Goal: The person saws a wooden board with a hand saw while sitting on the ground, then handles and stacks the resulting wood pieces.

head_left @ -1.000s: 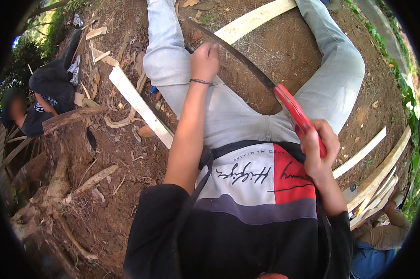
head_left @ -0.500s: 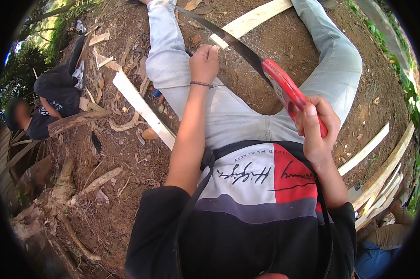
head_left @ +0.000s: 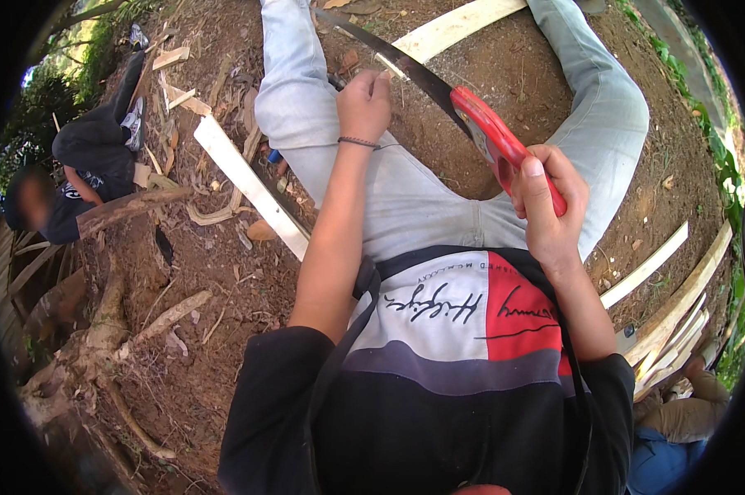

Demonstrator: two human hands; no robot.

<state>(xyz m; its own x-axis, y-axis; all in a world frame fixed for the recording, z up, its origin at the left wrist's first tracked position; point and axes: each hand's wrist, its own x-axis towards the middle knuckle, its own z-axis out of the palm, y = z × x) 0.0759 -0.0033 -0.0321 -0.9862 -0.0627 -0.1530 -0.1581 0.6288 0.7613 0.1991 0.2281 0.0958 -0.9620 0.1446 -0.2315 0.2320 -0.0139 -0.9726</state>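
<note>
My right hand [head_left: 550, 202] is wrapped round the red handle [head_left: 492, 128] of a handsaw. Its dark, tapering blade [head_left: 418, 70] slants up to the left, across the near end of a pale wooden board [head_left: 459, 29]. This board lies between my spread legs, and its far end runs toward my right leg. My left hand [head_left: 364, 107] is closed at the board's near end, left of the blade, with its fingertips against the wood. The fingers' undersides are hidden. Whether the teeth sit in a cut cannot be made out.
Another pale board [head_left: 249, 190] lies at my left, partly behind my forearm. Long strips [head_left: 678, 305] are at the right. A person [head_left: 100, 157] sits at far left near a branch [head_left: 137, 206] and roots [head_left: 108, 330]. Part of another person [head_left: 678, 433] shows at lower right.
My right hand and the saw handle have moved forward and slightly left. My left hand stays at the board's end, with only a slight shift.
</note>
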